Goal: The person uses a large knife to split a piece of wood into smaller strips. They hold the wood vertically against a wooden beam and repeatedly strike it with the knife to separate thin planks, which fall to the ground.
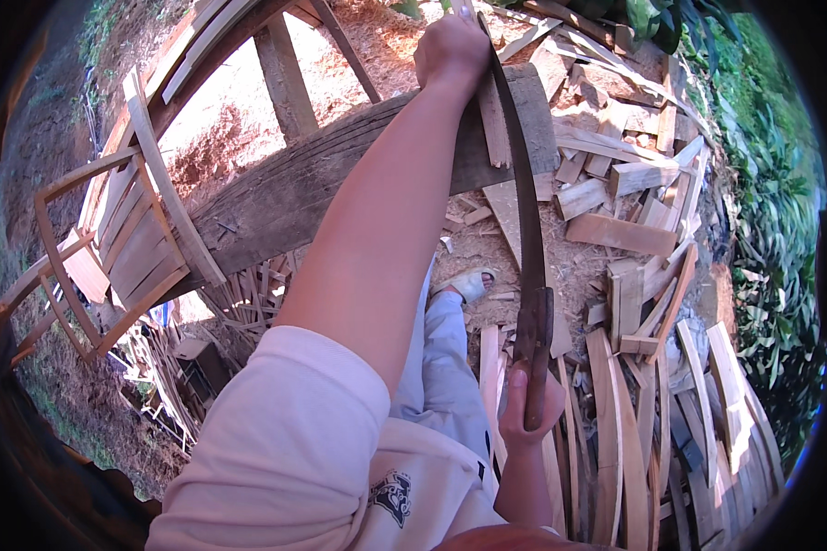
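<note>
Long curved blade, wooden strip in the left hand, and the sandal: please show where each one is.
long curved blade [526,197], head view, middle of the dark metal.
wooden strip [493,119], head view, flat face below the left hand [450,50].
sandal [473,282], head view, top of the foot.

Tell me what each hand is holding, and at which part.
The right hand grips the long curved blade by its dark handle. The left hand holds a wooden strip at its upper end.

Outdoors, harsh sun; sawdust-strewn dirt ground [487,248], scattered offcuts [620,234], chair frame [110,248] left, green foliage [772,230] right.
</note>
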A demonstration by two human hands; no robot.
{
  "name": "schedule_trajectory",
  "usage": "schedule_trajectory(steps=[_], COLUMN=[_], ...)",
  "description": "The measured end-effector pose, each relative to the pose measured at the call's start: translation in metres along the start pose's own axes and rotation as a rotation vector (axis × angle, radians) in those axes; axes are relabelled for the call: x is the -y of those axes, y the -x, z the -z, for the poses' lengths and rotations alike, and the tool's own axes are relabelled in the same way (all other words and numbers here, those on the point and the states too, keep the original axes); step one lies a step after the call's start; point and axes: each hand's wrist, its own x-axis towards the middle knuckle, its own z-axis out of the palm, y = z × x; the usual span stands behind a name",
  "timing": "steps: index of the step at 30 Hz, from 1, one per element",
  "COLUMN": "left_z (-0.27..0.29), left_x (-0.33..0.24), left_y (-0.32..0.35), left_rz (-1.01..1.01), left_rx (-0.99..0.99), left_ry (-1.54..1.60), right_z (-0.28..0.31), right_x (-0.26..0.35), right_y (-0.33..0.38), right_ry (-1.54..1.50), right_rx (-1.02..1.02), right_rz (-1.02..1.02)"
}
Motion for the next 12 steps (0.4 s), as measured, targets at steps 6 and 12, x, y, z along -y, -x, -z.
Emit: schedule_trajectory(steps=[6, 12], left_z=[0.009, -0.004], left_x=[-0.004, 0.009], left_y=[-0.001, -0.012], left_rz=[-0.044, -0.038], left_rx=[0.058, 0.089], left_ry=[0.056, 0.016], right_z=[0.007, 0.007], right_x=[-0.002, -0.011], right_y=[-0.001, -0.006], right_ry=[0.096, 0.170], right_rx=[-0.017, 0.127], right_rz=[0.127, 0.081])
